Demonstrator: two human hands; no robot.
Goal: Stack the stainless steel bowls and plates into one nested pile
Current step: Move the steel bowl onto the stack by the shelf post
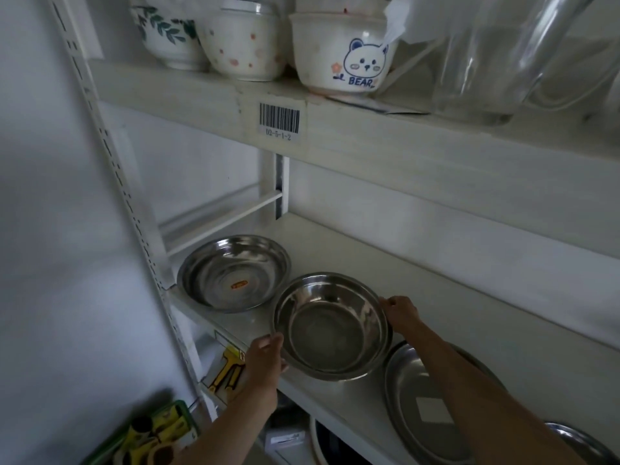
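A deep steel bowl (330, 327) is held over the white shelf (335, 250), tilted toward me. My left hand (266, 359) grips its near left rim and my right hand (399, 312) grips its right rim. A wider shallow steel bowl (235, 271) with an orange sticker rests on the shelf at the left. A flat steel plate (426, 404) with a white label lies on the shelf at the right, partly under my right forearm. Another steel piece (583, 441) shows at the bottom right corner, mostly cut off.
The upper shelf (402, 135) carries ceramic bowls (342, 52) and a clear glass jug (486, 55) and hangs low over the steel ware. A white slotted upright (134, 229) bounds the left. Packaged goods (157, 434) sit below at the left.
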